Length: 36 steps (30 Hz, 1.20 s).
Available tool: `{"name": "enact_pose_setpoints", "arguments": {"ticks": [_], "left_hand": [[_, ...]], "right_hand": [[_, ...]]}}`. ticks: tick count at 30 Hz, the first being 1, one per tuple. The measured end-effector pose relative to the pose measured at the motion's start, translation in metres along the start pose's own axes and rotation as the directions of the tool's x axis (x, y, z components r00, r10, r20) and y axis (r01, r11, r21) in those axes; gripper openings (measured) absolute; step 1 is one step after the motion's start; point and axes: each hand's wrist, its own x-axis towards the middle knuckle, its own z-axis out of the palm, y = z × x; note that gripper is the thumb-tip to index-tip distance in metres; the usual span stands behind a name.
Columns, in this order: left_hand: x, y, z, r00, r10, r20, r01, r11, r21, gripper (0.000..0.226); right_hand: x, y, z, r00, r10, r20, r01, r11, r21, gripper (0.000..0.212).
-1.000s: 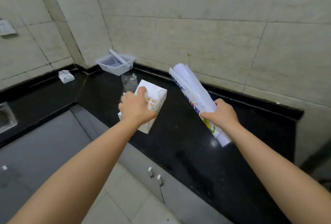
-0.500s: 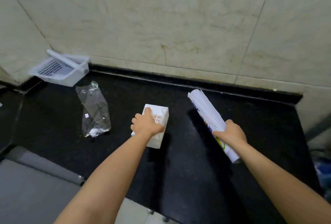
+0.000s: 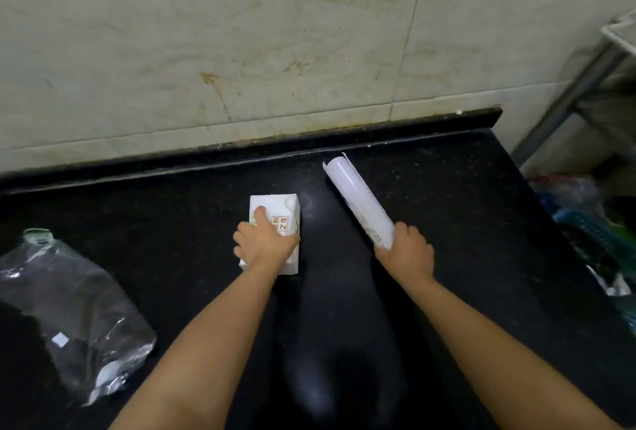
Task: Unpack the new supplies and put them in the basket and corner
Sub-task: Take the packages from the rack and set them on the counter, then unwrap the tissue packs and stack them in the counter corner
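Observation:
A white tissue pack (image 3: pixel 279 209) with orange print lies on the black countertop (image 3: pixel 172 223), and my left hand (image 3: pixel 263 244) grips its near end from above. My right hand (image 3: pixel 407 250) is closed around the near end of a white roll (image 3: pixel 358 202) with printed wrapping, which slants up and left toward the wall. An empty clear plastic bag (image 3: pixel 72 312) with a green-and-white top lies crumpled at the left. The basket is out of view.
A tiled wall (image 3: pixel 275 51) rises behind the counter. The counter ends at its right edge (image 3: pixel 537 209); beyond it stand a metal rack (image 3: pixel 585 78) and a heap of plastic bags with a blue basket (image 3: pixel 592 226) on the floor.
The view has swung right, so the white basket in the corner has left the frame. Both hands have lowered toward the counter with the tissue pack and the roll.

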Motion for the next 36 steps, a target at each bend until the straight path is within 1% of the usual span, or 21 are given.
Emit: {"name": "enact_pose_setpoints", "arguments": {"ticks": [2, 4, 6, 8, 10, 12, 15, 18, 21, 24, 27, 29, 31, 33, 34, 36], "left_hand": [[0.002, -0.004, 0.003, 0.998, 0.063, -0.005, -0.062, 0.997, 0.036, 0.079], [0.003, -0.008, 0.006, 0.988, 0.152, -0.014, -0.150, 0.986, 0.077, 0.079], [0.002, -0.009, 0.007, 0.962, 0.272, -0.015, -0.267, 0.952, 0.147, 0.077], [0.000, -0.005, 0.006, 0.924, 0.382, 0.005, -0.375, 0.904, 0.205, 0.071], [-0.007, 0.006, 0.005, 0.873, 0.486, 0.046, -0.482, 0.845, 0.231, 0.061], [-0.018, 0.028, 0.002, 0.810, 0.574, 0.117, -0.583, 0.771, 0.256, 0.050], [-0.049, 0.078, -0.001, 0.705, 0.662, 0.253, -0.706, 0.626, 0.330, 0.037], [-0.098, 0.138, 0.003, 0.590, 0.746, 0.309, -0.802, 0.496, 0.334, 0.036], [-0.162, 0.195, 0.017, 0.488, 0.818, 0.305, -0.861, 0.393, 0.325, 0.044], [-0.231, 0.245, 0.038, 0.426, 0.856, 0.292, -0.891, 0.340, 0.302, 0.049], [-0.299, 0.290, 0.059, 0.409, 0.871, 0.273, -0.905, 0.347, 0.247, 0.048], [-0.340, 0.318, 0.069, 0.379, 0.890, 0.252, -0.921, 0.338, 0.192, 0.046], [-0.373, 0.348, 0.075, 0.348, 0.920, 0.180, -0.935, 0.327, 0.134, 0.041], [-0.398, 0.378, 0.077, 0.330, 0.938, 0.109, -0.942, 0.319, 0.104, 0.042], [-0.407, 0.392, 0.076, 0.327, 0.941, 0.086, -0.942, 0.318, 0.104, 0.044], [-0.419, 0.419, 0.077, 0.343, 0.938, 0.054, -0.936, 0.336, 0.105, 0.045]], "right_hand": [[-0.004, -0.006, 0.005, 1.000, 0.018, -0.019, -0.019, 0.998, -0.054, 0.043], [-0.006, -0.010, 0.005, 0.999, 0.042, -0.003, -0.042, 0.996, -0.075, 0.048], [-0.008, -0.012, 0.002, 0.998, 0.056, 0.022, -0.055, 0.996, -0.070, 0.058], [-0.010, -0.010, -0.005, 0.998, 0.036, 0.042, -0.034, 0.999, -0.041, 0.068], [-0.014, -0.002, -0.017, 0.998, -0.011, 0.057, 0.013, 1.000, -0.027, 0.071], [-0.017, 0.013, -0.036, 0.998, -0.045, 0.048, 0.047, 0.998, -0.049, 0.071], [-0.021, 0.044, -0.080, 0.998, -0.048, -0.034, 0.046, 0.998, -0.052, 0.066], [-0.032, 0.086, -0.134, 0.987, -0.042, -0.156, 0.036, 0.999, -0.038, 0.061], [-0.052, 0.143, -0.191, 0.962, -0.049, -0.270, 0.034, 0.998, -0.058, 0.059], [-0.077, 0.208, -0.241, 0.937, -0.067, -0.342, 0.038, 0.995, -0.090, 0.057], [-0.105, 0.277, -0.286, 0.915, -0.077, -0.395, 0.040, 0.994, -0.100, 0.051], [-0.122, 0.318, -0.314, 0.906, -0.045, -0.421, 0.011, 0.997, -0.082, 0.049], [-0.132, 0.354, -0.341, 0.887, -0.016, -0.461, -0.016, 0.998, -0.065, 0.049], [-0.136, 0.383, -0.364, 0.869, 0.013, -0.495, -0.038, 0.998, -0.040, 0.048], [-0.136, 0.396, -0.373, 0.861, 0.032, -0.508, -0.050, 0.999, -0.022, 0.048], [-0.130, 0.416, -0.388, 0.855, 0.059, -0.515, -0.063, 0.998, 0.009, 0.048]]}}
